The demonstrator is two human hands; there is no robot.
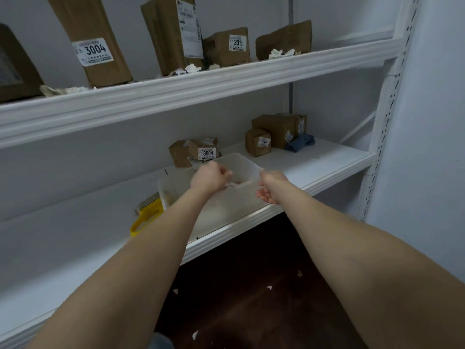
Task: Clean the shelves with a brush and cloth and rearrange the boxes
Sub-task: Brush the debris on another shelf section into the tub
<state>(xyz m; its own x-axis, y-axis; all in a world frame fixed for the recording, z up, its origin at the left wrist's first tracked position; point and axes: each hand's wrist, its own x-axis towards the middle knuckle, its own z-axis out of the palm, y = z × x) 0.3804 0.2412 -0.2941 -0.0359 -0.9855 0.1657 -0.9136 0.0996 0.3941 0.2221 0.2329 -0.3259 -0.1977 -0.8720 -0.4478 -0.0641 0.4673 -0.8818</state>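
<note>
**Brush [147,217] lies left of my left hand [210,178]**

Left hand and right hand [269,188] are curled at the bin [234,159]; in the blur I cannot tell whether either grips it. On the shelf [327,157], the brush sits just left of the bin, handle toward me, nearer my left hand. Cloth [300,144] lies beyond my right.

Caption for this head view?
Left hand and right hand at a translucent bin on the lower shelf, yellow brush beside it.
</note>
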